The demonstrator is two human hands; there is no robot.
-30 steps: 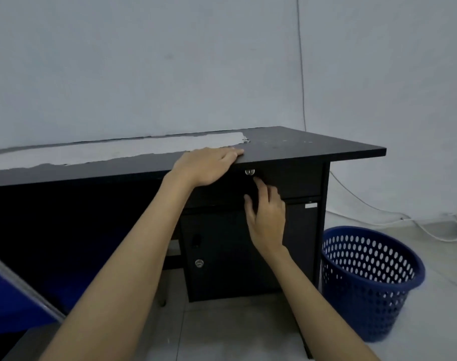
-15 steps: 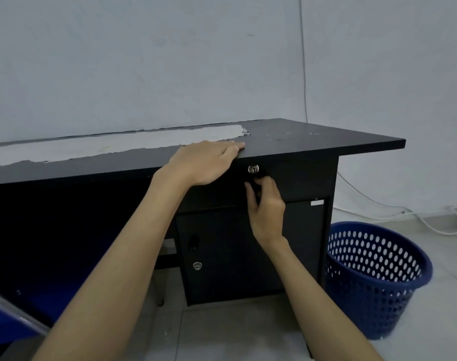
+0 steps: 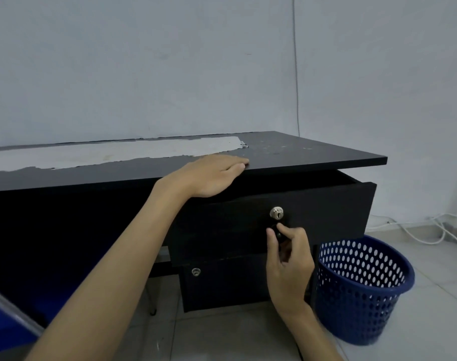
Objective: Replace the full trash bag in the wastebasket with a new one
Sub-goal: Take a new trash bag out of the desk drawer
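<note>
A blue perforated wastebasket point(image 3: 362, 290) stands on the floor to the right of a black desk point(image 3: 313, 157); no bag shows in it. The desk's top drawer point(image 3: 326, 207) is pulled partly out, with a silver lock point(image 3: 276, 213) on its front. My right hand point(image 3: 289, 259) pinches the small black drawer knob point(image 3: 276, 231) just below the lock. My left hand point(image 3: 211, 175) lies flat, palm down, on the desk's front edge above the drawer. The drawer's inside is hidden from this angle.
Below the drawer is a cabinet door with a second lock point(image 3: 195, 271). A worn pale patch point(image 3: 118, 153) covers the desktop. White cables point(image 3: 430, 230) trail along the floor by the wall at right. A blue chair edge point(image 3: 3, 324) sits at lower left.
My right hand closed on the knob and pulled the drawer out toward me. The left hand stayed on the desk edge. The view has moved closer.
</note>
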